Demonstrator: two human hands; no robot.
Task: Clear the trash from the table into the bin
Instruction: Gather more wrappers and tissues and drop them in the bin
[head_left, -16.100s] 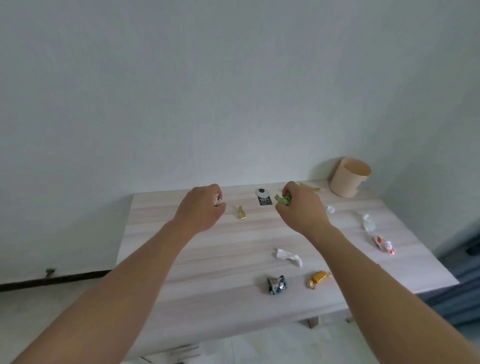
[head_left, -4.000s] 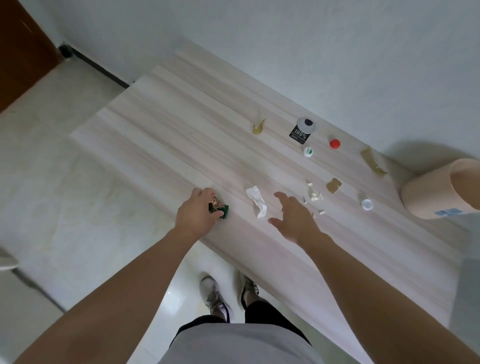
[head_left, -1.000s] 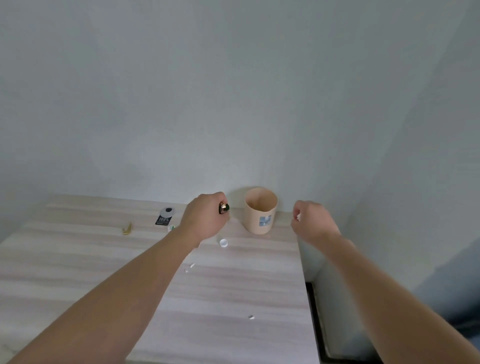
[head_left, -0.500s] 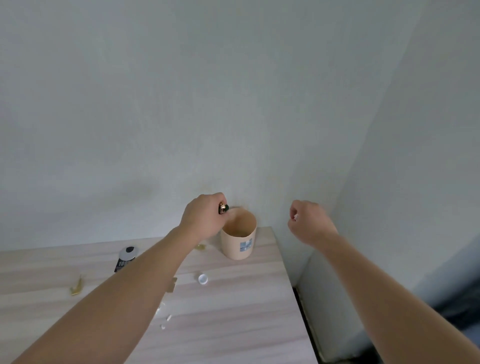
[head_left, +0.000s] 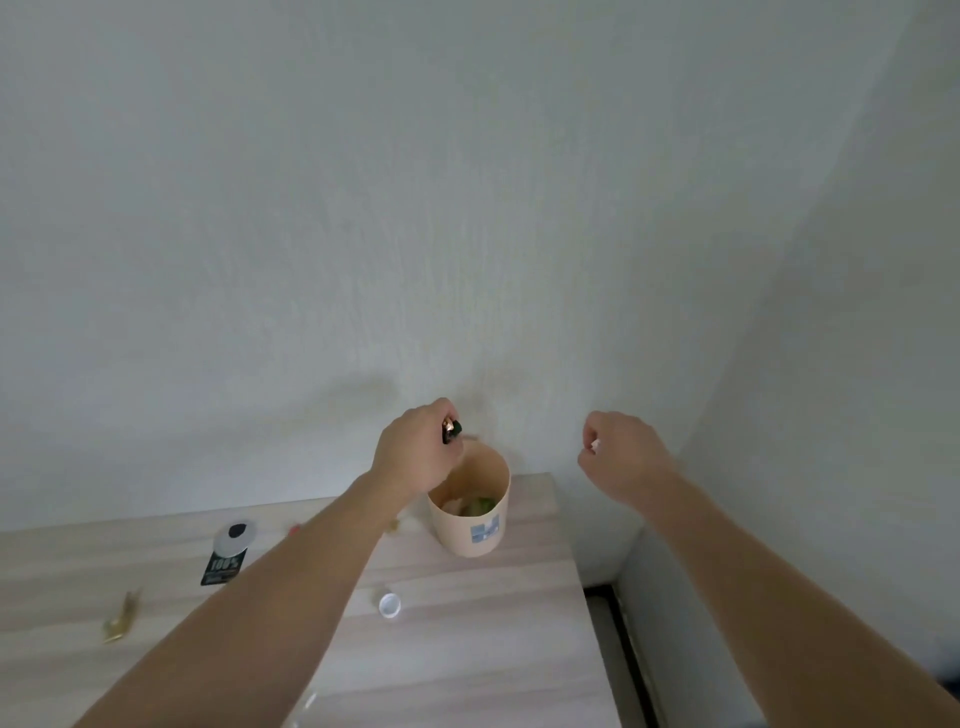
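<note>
my left hand (head_left: 418, 447) pinches a green and gold wrapper (head_left: 451, 431) just above the left rim of the bin (head_left: 457, 535), at the centre of the frame. my right hand (head_left: 621, 457) is clenched round a white scrap (head_left: 595, 444), right of the bin and apart from it. a white cap (head_left: 389, 605), a black tag (head_left: 226, 553) and a gold wrapper (head_left: 119, 621) lie on the table (head_left: 467, 649) at lower left.

A plain room, perhaps a home: bare white walls (head_left: 467, 208) meet in a corner at right, a pale wooden table (head_left: 467, 654) along the bottom.
</note>
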